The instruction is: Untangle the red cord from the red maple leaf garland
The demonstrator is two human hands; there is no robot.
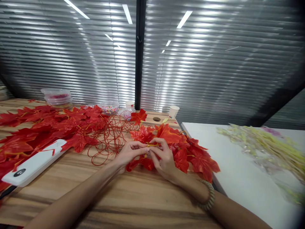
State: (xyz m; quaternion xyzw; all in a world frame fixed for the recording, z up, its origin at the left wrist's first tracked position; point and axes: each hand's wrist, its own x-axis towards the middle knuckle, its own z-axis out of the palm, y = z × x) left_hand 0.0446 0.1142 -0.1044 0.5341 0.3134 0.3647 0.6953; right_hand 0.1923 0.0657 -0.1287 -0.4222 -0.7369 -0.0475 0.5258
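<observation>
My left hand (130, 154) and my right hand (163, 156) meet at the middle of the table, fingertips pinched together. Between them is the yellow stem (152, 145) of an artificial maple leaf. Red and orange maple leaves (168, 135) lie behind and around my fingers, spreading to the right toward the table's edge. Left of my left hand lies a loose tangle of thin red cord (114, 130). Whether a strand of the cord runs between my fingertips cannot be made out.
More red leaves (47, 124) cover the left side, beside a white power strip (38, 162). Behind stand plastic tubs (58, 98), a bowl of colored beads (110, 109) and a paper cup (173, 112). A white table (214, 149) on the right bears yellow strips (274, 149).
</observation>
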